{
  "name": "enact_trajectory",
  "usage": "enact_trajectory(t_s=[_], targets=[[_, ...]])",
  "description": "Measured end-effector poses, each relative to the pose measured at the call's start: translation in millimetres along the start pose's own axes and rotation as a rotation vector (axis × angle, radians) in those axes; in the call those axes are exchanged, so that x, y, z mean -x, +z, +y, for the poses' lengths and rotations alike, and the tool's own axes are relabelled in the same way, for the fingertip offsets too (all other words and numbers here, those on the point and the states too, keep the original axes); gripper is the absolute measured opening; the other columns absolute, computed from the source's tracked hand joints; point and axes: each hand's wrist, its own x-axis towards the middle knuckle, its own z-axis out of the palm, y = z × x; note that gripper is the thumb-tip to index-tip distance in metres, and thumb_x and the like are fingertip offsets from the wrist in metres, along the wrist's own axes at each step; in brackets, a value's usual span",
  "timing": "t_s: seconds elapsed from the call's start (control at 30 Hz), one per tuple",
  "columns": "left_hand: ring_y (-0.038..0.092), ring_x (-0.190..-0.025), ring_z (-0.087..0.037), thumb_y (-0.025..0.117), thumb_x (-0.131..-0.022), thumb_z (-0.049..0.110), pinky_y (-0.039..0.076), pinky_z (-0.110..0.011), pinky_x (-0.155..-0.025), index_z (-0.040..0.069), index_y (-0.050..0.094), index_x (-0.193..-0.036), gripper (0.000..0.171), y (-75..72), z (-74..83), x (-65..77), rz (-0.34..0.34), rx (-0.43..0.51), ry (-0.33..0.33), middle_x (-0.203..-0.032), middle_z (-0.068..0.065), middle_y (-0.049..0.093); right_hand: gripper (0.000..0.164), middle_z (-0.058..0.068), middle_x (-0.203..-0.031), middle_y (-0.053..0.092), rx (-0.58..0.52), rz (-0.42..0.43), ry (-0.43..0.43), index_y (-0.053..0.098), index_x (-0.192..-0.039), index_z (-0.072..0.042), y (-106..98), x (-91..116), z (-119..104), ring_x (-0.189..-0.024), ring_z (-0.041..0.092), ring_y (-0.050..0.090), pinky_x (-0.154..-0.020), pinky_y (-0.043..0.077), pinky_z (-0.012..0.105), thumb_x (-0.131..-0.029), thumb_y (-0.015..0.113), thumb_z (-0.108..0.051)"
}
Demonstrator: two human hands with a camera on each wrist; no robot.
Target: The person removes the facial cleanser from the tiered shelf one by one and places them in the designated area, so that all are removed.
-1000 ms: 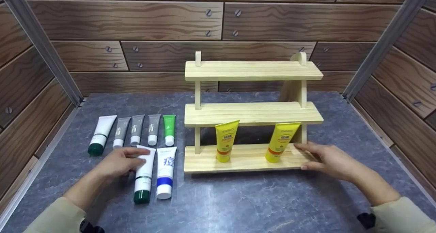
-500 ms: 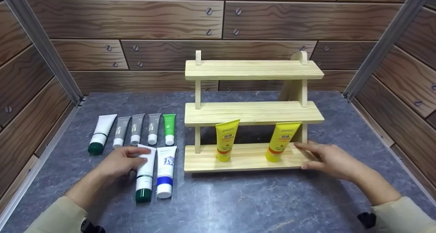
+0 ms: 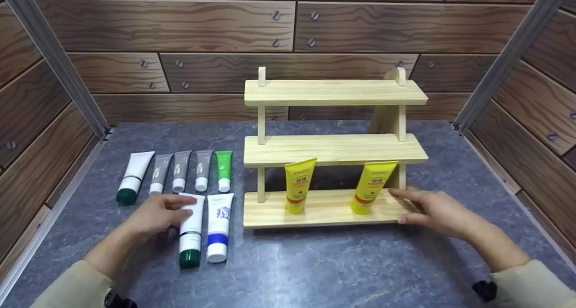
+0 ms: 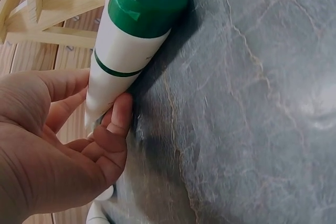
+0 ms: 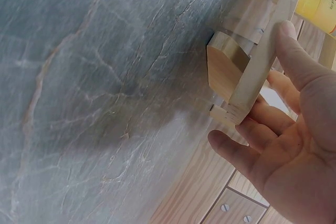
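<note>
My left hand (image 3: 157, 213) pinches a white squeeze tube with a dark green cap (image 3: 191, 231) between thumb and fingers. In the left wrist view that tube's green cap (image 4: 147, 3) points away from the palm, and the fingers curl at its flat end. Just right of it lies a white tube with a blue band (image 3: 218, 227). My right hand (image 3: 443, 213) grips the right end of the bottom board of a three-tier wooden display rack (image 3: 335, 150), thumb on the board's edge (image 5: 262, 61). Two yellow tubes (image 3: 299, 186) stand cap-down on that bottom tier.
Behind the left hand lies a row of tubes: another white green-capped tube (image 3: 135, 177), three grey tubes (image 3: 182, 170) and a green tube (image 3: 223, 170). Wood-patterned walls (image 3: 180, 26) enclose the grey marbled table (image 3: 315, 267) at the back and sides.
The tube in my left hand has shifted very slightly, its cap a little to the right of where it was a second ago. My right hand and the rack stay put.
</note>
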Motion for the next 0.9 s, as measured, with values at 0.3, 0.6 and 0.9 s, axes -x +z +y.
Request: enact_trajectory(t_s=[0.3, 0.6, 0.9], targets=[[0.064, -0.077, -0.016, 0.07, -0.102, 0.011, 0.052, -0.03, -0.064, -0.007, 0.063, -0.14, 0.043, 3.6, -0.8, -3.0, 0.011, 0.014, -0.022, -0.117, -0.017, 0.074, 0.073, 0.037, -0.149, 0.049, -0.012, 0.016, -0.015, 0.061, -0.151, -0.012, -0.3, 0.6, 0.5, -0.133, 0.058, 0.051, -0.106, 0.04, 0.073, -0.091, 0.08, -0.05], [0.068, -0.084, -0.015, 0.069, -0.103, 0.012, 0.055, -0.03, -0.07, -0.007, 0.062, -0.142, 0.044, -0.1, -2.5, -0.6, 0.005, -0.007, 0.0, -0.124, -0.023, 0.072, 0.074, 0.037, -0.15, 0.048, -0.013, 0.013, -0.017, 0.06, -0.151, -0.011, -0.2, 0.2, 0.7, -0.133, 0.058, 0.051, -0.107, 0.039, 0.073, -0.091, 0.08, -0.051], [0.072, -0.092, -0.02, 0.072, -0.101, 0.013, 0.058, -0.033, -0.075, -0.007, 0.061, -0.143, 0.048, -6.1, -2.5, 4.6, -0.01, -0.027, 0.014, -0.131, -0.031, 0.067, 0.074, 0.038, -0.15, 0.047, -0.013, 0.008, -0.015, 0.06, -0.151, -0.012, -0.2, 0.0, 0.6, -0.134, 0.059, 0.05, -0.107, 0.038, 0.074, -0.092, 0.079, -0.052]])
